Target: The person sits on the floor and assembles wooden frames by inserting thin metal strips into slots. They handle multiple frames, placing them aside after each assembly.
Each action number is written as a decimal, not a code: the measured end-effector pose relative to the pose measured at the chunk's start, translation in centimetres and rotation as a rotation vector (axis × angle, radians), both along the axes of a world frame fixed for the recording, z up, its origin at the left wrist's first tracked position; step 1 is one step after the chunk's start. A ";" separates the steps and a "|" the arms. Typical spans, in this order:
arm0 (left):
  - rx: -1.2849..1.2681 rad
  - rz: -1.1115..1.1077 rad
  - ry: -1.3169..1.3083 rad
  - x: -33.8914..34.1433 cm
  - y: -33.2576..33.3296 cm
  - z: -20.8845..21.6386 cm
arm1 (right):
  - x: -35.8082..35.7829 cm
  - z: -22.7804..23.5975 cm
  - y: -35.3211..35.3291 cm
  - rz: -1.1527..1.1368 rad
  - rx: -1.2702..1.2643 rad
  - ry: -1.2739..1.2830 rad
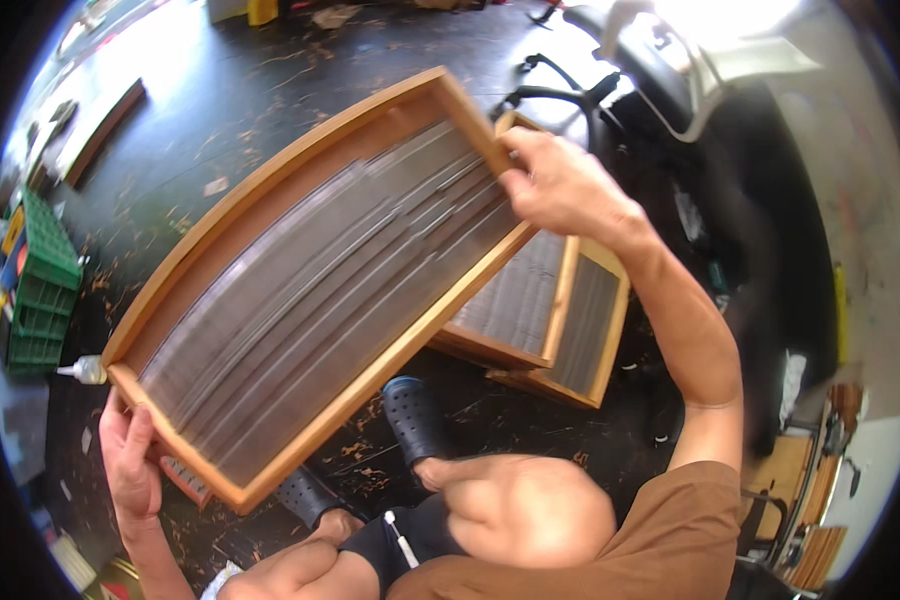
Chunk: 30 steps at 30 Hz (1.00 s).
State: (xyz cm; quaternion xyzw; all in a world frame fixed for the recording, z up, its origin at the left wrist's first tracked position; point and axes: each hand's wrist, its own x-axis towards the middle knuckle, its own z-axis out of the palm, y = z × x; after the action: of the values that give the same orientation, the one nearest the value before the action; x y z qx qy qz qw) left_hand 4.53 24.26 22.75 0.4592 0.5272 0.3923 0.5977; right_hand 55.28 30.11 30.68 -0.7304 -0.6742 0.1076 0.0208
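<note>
Both hands grasp one shallow wooden tray (pixel 370 385), which slants across the view from 8 o'clock up to 12, its open face toward the wearer. The left hand (pixel 130 455), at 8 o'clock, pinches the near corner of the frame, thumb in front and fingers partly hidden behind. The right hand (pixel 570 190), between 1 and 2 o'clock, is closed over the rim of the opposite short end — how far its fingers reach beneath cannot be told. Inside the tray, long grey strips (pixel 320 260) lie side by side, some with staggered ends.

Below the tray spreads a dark, scuffed floor (pixel 270 110) with pale, tan marks. At 3 o'clock, partly covered by the held tray, rests a wooden box (pixel 562 310) of grey pieces, with another box (pixel 612 350) just beside it, also filled. Dark perforated clogs (pixel 410 410) show near 6 o'clock. A green crate (pixel 45 310) sits at 9 o'clock, a small white bottle (pixel 90 370) just below it — and a wheeled office chair (pixel 660 85) stands toward 1 o'clock, near bright light.
</note>
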 end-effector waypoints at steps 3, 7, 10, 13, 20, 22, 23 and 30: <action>-0.173 -0.248 -0.112 9.6 1.7 1.1 | 8.8 2.0 -3.1 -0.181 0.149 -0.193; -0.406 -0.607 -0.203 22.0 0.3 2.4 | 20.5 1.8 -4.5 -0.374 0.230 -0.296; -0.579 -0.802 -0.375 29.9 -3.0 0.6 | 26.6 1.2 -6.5 -0.452 0.160 -0.366; -0.873 -0.895 -0.562 35.7 -7.4 -3.4 | 31.9 -1.2 -8.0 -0.408 0.157 -0.418; -1.264 -0.929 -0.802 44.6 -14.0 -11.9 | 39.4 -10.6 -12.5 -0.485 0.026 -0.394; -1.328 -0.905 -0.813 44.7 -14.5 -13.8 | 39.5 -13.3 -11.2 -0.485 -0.058 -0.422; -1.355 -0.879 -0.829 44.9 -14.6 -14.1 | 39.5 -14.5 -11.5 -0.441 -0.030 -0.462; -1.354 -0.722 -0.795 45.4 -15.0 -15.2 | 40.3 -18.6 -9.8 -0.400 0.028 -0.415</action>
State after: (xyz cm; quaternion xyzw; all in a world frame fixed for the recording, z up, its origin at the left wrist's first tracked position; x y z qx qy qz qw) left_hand 49.94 9.25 7.60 -0.0276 0.2213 -0.0886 0.9708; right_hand 95.53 20.29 12.11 -0.8549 -0.5081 -0.0596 -0.0867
